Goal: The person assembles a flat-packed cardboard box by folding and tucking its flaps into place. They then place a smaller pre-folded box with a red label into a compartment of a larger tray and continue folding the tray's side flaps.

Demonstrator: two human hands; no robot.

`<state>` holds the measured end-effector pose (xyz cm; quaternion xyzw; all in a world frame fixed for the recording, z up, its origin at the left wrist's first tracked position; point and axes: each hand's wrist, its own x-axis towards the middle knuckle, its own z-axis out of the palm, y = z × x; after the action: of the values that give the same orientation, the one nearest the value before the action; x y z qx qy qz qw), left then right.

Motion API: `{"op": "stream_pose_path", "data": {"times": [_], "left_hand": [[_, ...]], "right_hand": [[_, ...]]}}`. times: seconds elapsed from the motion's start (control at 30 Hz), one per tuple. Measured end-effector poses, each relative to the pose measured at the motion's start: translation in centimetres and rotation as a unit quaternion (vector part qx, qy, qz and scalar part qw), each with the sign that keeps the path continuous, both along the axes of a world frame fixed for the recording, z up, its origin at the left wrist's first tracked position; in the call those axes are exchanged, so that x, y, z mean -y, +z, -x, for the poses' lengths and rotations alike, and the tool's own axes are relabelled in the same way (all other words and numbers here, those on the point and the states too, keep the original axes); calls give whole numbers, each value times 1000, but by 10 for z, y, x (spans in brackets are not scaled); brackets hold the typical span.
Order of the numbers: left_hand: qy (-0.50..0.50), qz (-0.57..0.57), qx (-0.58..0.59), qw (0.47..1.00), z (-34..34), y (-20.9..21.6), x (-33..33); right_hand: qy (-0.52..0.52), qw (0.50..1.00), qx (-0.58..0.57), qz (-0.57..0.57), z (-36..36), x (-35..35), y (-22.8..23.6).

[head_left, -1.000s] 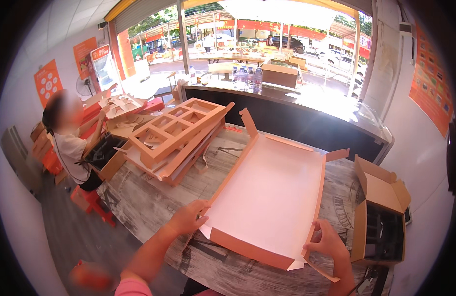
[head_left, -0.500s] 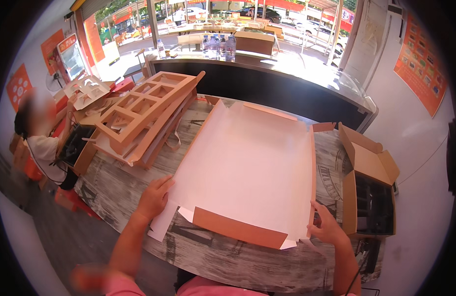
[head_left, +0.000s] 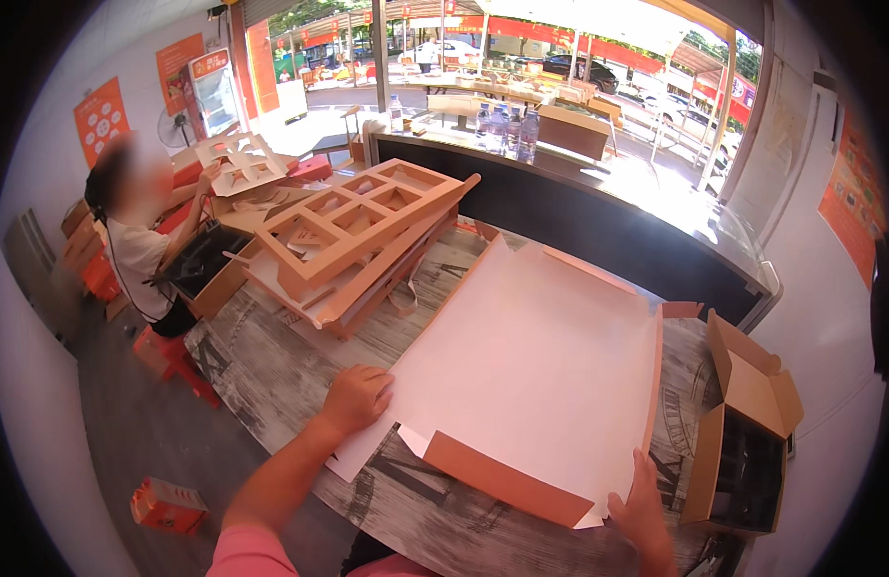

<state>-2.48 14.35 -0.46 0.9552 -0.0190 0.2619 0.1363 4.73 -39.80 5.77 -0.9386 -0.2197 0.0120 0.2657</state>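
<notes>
A large cardboard tray, partly folded, lies before me on the table, white inside and orange-brown outside. Its near flap stands up, and the far and right edges are raised too. On the left edge, near the front corner, my left hand has its fingers curled over the cardboard; a white side flap lies flat below it. At the near right corner my right hand pinches the right wall, fingers outside and thumb toward the inside.
Stacked cardboard frames with square openings lie at left. An open carton with dark contents stands at right. Behind is a dark-fronted counter with bottles. A person handles a cut-out sheet at far left.
My view has swung left, so everything sits farther right and lower. My left hand's fingers have curled more over the edge. Both hands remain at the tray's sides.
</notes>
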Motion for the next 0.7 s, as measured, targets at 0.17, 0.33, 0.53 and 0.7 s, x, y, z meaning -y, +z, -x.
{"op": "stream_pose_path", "data": {"times": [0.17, 0.33, 0.53, 0.7], "left_hand": [[23, 11, -20, 999, 0, -6, -2], [56, 31, -35, 997, -5, -1, 9], [58, 56, 8, 997, 0, -18, 3], [48, 28, 7, 998, -1, -15, -2]], "right_hand": [[13, 999, 16, -31, -8, 11, -18], [-29, 957, -85, -275, -10, 5, -13], [-84, 887, -132, -435, -10, 1, 3], [-121, 852, -172, -479, -14, 10, -17]]}}
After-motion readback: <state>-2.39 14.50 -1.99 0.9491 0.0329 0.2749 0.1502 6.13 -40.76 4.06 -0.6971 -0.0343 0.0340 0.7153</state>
